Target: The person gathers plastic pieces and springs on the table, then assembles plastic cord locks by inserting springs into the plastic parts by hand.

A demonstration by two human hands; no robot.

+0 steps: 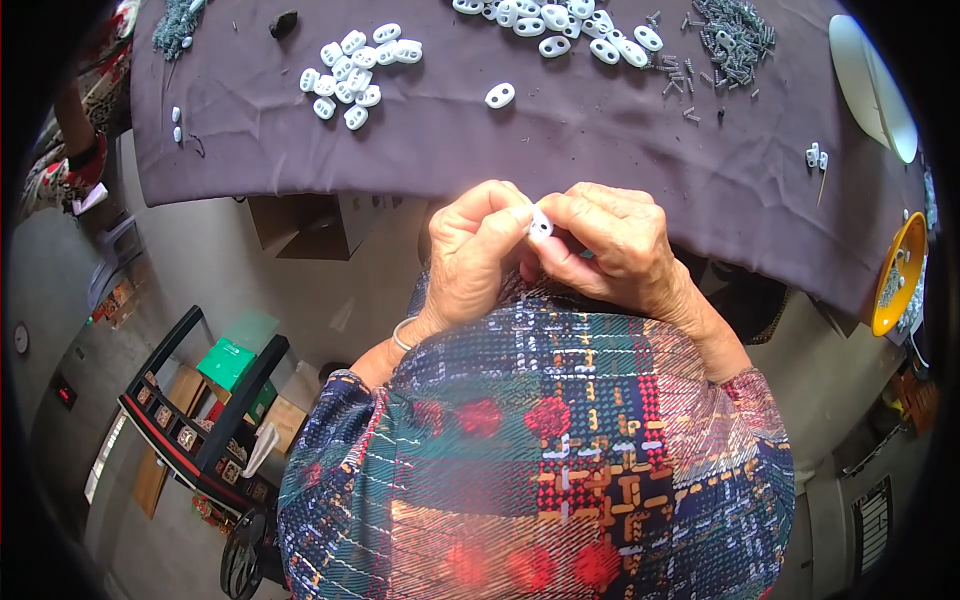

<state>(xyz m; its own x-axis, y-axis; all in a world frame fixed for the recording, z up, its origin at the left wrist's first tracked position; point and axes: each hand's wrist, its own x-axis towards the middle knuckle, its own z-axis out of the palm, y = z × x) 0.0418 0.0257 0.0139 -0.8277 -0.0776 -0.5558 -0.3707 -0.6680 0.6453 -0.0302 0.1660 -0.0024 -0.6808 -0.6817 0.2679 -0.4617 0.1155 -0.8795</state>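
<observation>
A small white two-hole cord lock (pixel 541 229) is pinched between my two hands just off the near edge of the table. My left hand (pixel 468 255) is closed, with thumb and forefinger on its left side. From the right, my right hand (pixel 620 240) grips it too, fingers bent around it. Whether anything else sits between the fingertips is hidden. One single white cord lock (pixel 500 95) lies on the cloth beyond my hands. Left of it is a loose group of cord locks (pixel 355 75), and a bigger pile (pixel 560 18) lies at the far edge.
A dark purple cloth (pixel 420 150) covers the table. Small metal springs (pixel 738 42) are heaped at the far right, beside a white dish (pixel 872 88). A yellow bowl (pixel 900 275) stands at the right edge. Another person's arm (pixel 78 125) shows at far left.
</observation>
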